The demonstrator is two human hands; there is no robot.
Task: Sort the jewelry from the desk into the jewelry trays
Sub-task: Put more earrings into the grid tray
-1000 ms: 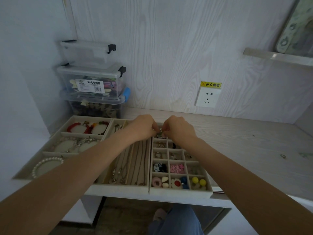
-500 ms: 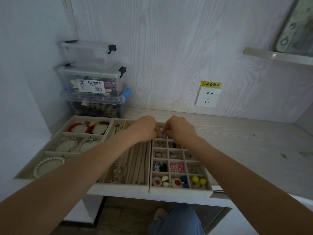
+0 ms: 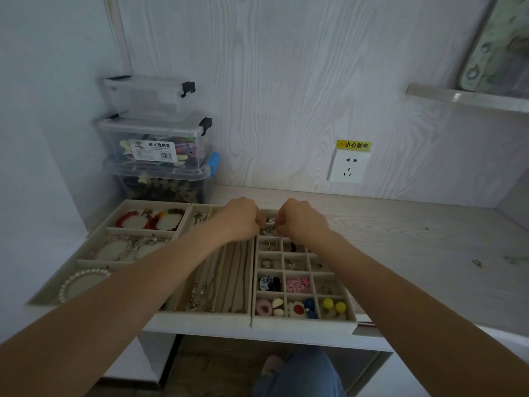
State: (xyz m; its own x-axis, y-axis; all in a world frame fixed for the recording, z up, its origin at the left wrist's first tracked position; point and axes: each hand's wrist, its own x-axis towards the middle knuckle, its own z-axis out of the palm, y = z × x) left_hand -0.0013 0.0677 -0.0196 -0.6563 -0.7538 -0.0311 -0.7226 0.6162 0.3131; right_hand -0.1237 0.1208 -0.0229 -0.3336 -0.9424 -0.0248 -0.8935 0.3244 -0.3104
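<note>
Three beige jewelry trays sit side by side on the desk. The left tray (image 3: 94,236) holds bead and pearl bracelets. The middle tray (image 3: 249,282) holds chains in long slots. The right grid tray (image 3: 303,325) holds rings, earrings and coloured charms in small cells. My left hand (image 3: 240,219) and my right hand (image 3: 303,220) meet over the far cells of the grid tray, fingers curled. Between them they pinch a small dark and silvery piece of jewelry (image 3: 269,224); its shape is too small to tell.
Stacked clear plastic storage boxes (image 3: 154,144) stand at the back left against the wall. A wall socket (image 3: 347,167) sits above the desk (image 3: 415,247). A small ring-like item (image 3: 476,263) lies on the desk at the right. A shelf (image 3: 463,96) juts out upper right.
Both hands have drifted slightly away from me and stay together over the far cells of the grid tray, still pinching the small piece.
</note>
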